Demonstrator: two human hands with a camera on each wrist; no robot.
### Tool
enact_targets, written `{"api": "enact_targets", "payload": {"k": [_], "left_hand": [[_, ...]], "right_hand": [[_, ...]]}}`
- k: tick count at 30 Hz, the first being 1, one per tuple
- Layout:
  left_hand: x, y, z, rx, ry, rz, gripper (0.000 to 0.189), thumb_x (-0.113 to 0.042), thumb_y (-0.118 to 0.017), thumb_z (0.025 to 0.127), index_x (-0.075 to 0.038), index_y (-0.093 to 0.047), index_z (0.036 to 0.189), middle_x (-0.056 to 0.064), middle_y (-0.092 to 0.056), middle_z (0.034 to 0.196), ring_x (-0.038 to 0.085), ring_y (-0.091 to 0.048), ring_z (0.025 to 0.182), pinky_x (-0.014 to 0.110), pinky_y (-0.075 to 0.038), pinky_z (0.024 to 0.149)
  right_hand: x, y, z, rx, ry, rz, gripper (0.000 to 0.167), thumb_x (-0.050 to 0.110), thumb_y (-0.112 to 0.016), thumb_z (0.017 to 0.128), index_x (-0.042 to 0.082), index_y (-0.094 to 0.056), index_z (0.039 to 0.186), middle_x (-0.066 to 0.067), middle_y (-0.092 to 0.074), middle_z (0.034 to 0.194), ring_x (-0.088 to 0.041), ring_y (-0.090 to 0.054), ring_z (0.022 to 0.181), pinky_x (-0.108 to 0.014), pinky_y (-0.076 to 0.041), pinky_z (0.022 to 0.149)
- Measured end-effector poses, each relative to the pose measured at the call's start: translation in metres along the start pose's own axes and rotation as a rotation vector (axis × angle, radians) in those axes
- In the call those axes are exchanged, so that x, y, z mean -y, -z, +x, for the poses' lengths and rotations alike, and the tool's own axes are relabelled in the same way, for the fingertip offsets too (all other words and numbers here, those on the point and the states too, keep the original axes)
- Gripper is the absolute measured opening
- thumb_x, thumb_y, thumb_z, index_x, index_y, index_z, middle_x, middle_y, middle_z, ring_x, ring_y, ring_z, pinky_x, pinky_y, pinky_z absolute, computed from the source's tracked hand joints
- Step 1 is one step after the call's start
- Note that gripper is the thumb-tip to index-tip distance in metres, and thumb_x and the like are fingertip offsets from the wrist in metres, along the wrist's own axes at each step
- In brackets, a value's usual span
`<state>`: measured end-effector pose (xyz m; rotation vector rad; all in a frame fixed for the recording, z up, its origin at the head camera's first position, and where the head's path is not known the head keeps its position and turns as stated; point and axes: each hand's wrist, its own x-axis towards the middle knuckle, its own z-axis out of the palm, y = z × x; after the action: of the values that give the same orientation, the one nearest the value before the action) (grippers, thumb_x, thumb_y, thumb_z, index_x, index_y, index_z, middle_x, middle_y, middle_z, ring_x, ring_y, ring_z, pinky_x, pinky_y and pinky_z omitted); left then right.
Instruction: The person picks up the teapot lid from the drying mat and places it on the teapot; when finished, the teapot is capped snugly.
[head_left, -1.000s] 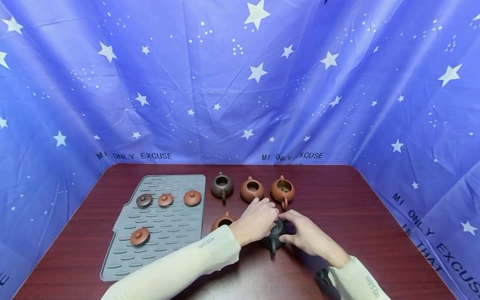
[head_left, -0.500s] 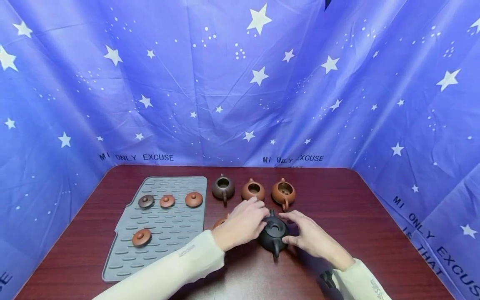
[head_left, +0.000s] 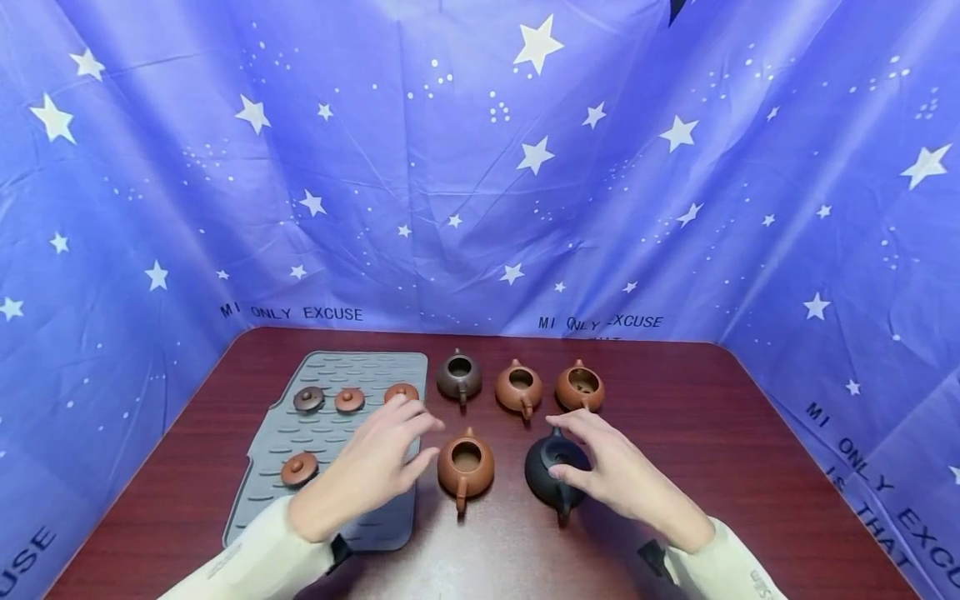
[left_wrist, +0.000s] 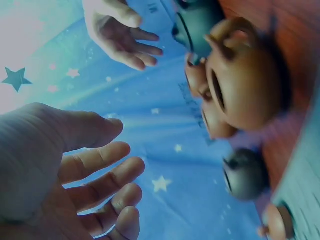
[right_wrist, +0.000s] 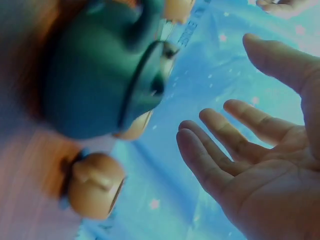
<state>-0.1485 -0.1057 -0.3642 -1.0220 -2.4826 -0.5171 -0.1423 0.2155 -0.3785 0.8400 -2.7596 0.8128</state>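
Observation:
In the head view the black teapot [head_left: 542,475], with its black lid on top, stands on the front right of the table. My right hand [head_left: 630,477] hovers over its right side, fingers spread; the right wrist view shows a gap between that hand and the teapot [right_wrist: 92,75]. My left hand [head_left: 367,458] hangs in the air over the right part of the grey mat [head_left: 386,533], fingers loosely bent and holding nothing. To the right of it an orange-brown teapot [head_left: 465,483] stands lidless, its handle towards me.
Behind, a dark brown teapot [head_left: 450,387] and two orange-brown teapots [head_left: 512,400] [head_left: 567,399] stand lidless in a row. On the mat lie a dark lid [head_left: 308,402] and three reddish lids [head_left: 349,402] [head_left: 299,472] [head_left: 397,390]. A blue star-printed cloth [head_left: 480,208] surrounds the table.
My left hand has left the black teapot's lid and moved left to the mat, uncovering the front orange-brown teapot. The right hand has come off the black teapot's side and stays near it.

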Motion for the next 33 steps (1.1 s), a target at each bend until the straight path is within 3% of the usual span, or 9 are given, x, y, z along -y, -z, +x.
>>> {"api": "enact_targets", "payload": {"k": [6, 12, 18, 23, 28, 33], "left_hand": [[0.023, 0.014, -0.031, -0.045, 0.028, 0.07, 0.027, -0.017, -0.079, 0.074, -0.014, -0.068, 0.098, -0.004, -0.06, 0.095, 0.015, -0.052, 0.088, 0.034, -0.046, 0.072], [0.049, 0.02, -0.059, -0.103, 0.1, 0.122, 0.031, -0.01, -0.082, 0.067, -0.012, -0.069, 0.095, -0.005, -0.061, 0.091, 0.015, -0.05, 0.082, 0.034, -0.046, 0.065], [0.077, 0.019, -0.087, -0.057, 0.202, 0.164, 0.029, -0.01, -0.081, 0.065, -0.009, -0.07, 0.092, -0.002, -0.06, 0.085, 0.017, -0.05, 0.079, 0.036, -0.043, 0.068], [0.097, 0.018, -0.103, 0.007, 0.324, 0.183, 0.029, -0.013, -0.082, 0.066, -0.006, -0.069, 0.091, 0.003, -0.061, 0.085, 0.024, -0.052, 0.08, 0.041, -0.043, 0.071], [0.106, 0.016, -0.11, 0.1, 0.426, 0.177, 0.027, -0.014, -0.082, 0.068, -0.007, -0.069, 0.09, 0.004, -0.061, 0.087, 0.027, -0.052, 0.082, 0.044, -0.044, 0.07], [0.108, 0.014, -0.109, 0.132, 0.453, 0.159, 0.018, -0.013, -0.081, 0.071, -0.013, -0.069, 0.084, -0.001, -0.058, 0.082, 0.024, -0.052, 0.081, 0.043, -0.045, 0.07]], "right_hand": [[0.014, -0.011, 0.015, 0.062, 0.051, -0.033, 0.055, 0.025, -0.076, 0.08, 0.007, -0.055, 0.128, -0.001, -0.055, 0.122, -0.016, -0.05, 0.113, -0.04, -0.043, 0.091], [0.023, -0.025, 0.027, 0.155, 0.031, -0.054, 0.06, 0.028, -0.075, 0.081, 0.005, -0.052, 0.131, -0.007, -0.053, 0.128, -0.023, -0.045, 0.122, -0.043, -0.04, 0.096], [0.033, -0.039, 0.04, 0.274, 0.018, -0.045, 0.063, 0.029, -0.072, 0.084, 0.004, -0.047, 0.136, -0.009, -0.05, 0.129, -0.022, -0.047, 0.119, -0.042, -0.041, 0.094], [0.037, -0.05, 0.048, 0.314, 0.019, -0.087, 0.064, 0.031, -0.073, 0.083, 0.002, -0.047, 0.135, -0.006, -0.052, 0.121, -0.017, -0.052, 0.11, -0.038, -0.044, 0.09], [0.039, -0.059, 0.056, 0.327, 0.027, -0.156, 0.064, 0.033, -0.072, 0.084, 0.002, -0.048, 0.134, -0.005, -0.052, 0.12, -0.015, -0.052, 0.108, -0.034, -0.045, 0.089], [0.043, -0.063, 0.062, 0.33, 0.041, -0.175, 0.058, 0.029, -0.071, 0.085, 0.003, -0.05, 0.132, -0.005, -0.053, 0.117, -0.014, -0.053, 0.101, -0.033, -0.046, 0.084]]}}
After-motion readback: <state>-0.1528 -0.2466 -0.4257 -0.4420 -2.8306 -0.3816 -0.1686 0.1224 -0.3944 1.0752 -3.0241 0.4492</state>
